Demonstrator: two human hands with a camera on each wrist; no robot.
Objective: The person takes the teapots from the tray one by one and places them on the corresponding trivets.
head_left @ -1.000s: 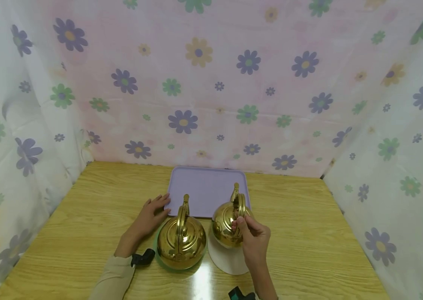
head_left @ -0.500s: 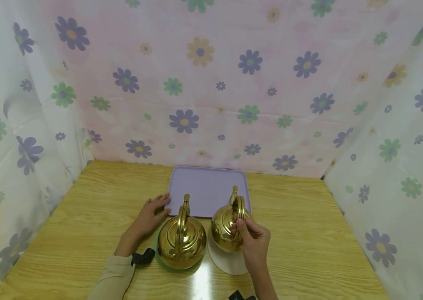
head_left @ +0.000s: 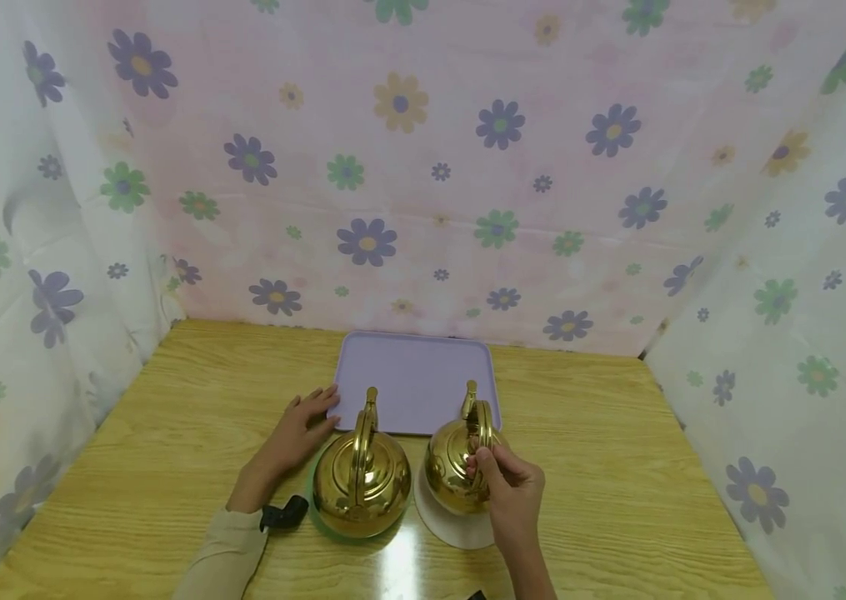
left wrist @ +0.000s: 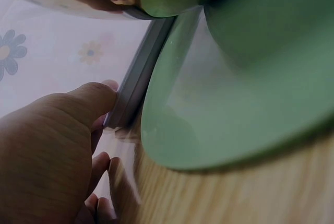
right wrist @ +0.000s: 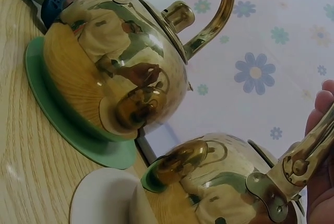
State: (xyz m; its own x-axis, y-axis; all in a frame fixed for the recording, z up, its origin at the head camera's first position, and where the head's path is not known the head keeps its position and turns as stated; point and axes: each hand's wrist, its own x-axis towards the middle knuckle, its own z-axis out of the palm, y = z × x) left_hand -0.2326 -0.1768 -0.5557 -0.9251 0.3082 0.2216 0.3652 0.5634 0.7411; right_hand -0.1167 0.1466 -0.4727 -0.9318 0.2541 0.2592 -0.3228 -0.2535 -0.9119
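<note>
In the head view, two shiny gold kettles stand side by side. My right hand point(head_left: 516, 496) grips the raised handle of the right kettle point(head_left: 453, 479), which is over a white round mat point(head_left: 460, 533); I cannot tell whether its base touches the mat. The left kettle point(head_left: 362, 496) sits on a green round mat point(left wrist: 209, 125), its handle up and its spout facing away. My left hand point(head_left: 302, 433) lies with fingers extended at the near left corner of a lilac tray point(head_left: 407, 375). In the left wrist view the thumb point(left wrist: 96, 98) touches the tray's edge.
The wooden table point(head_left: 618, 467) extends to both sides. Flowered cloth point(head_left: 423, 167) hangs behind it and along the left and right. The tray lies just beyond both kettles, and their spouts reach over its near part.
The right kettle has come down and a little toward me over the white mat, with my right hand on its handle. My left hand and the left kettle have stayed in place.
</note>
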